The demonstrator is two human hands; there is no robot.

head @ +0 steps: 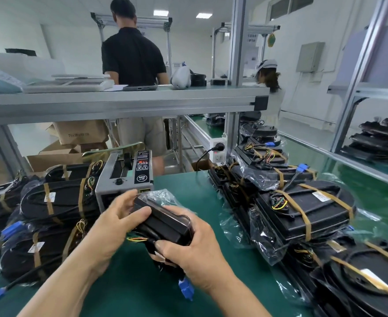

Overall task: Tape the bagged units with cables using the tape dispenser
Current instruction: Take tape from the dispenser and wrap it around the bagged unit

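1. Holding the bagged unit (165,223) in both hands, I have it just above the green table mat (142,294), right in front of the tape dispenser (124,177).
2. My left hand (117,227) is curled around the unit's left end, with the thumb laid across its top and the fingers up by the loose plastic of the bag.
3. My right hand (188,252) grasps the near right end, its fingers wrapped over the black casing.
4. Thin coloured wires (138,239) show between my hands, and a blue connector (185,288) hangs below my right wrist.
5. That dispenser is a grey box with a black control panel, standing on the mat just behind the unit. My left fingertips are close to its front, but I cannot tell whether they touch it.
6. To my left sits a stack of taped units (58,200), black housings in bags bound with brown strips. To my right, more bagged units (302,209) are piled along the bench, also strapped with tape.
7. Beyond the grey shelf (120,99), a person in a black shirt (132,56) stands with their back to me, and another person in a white cap (269,76) is farther right.
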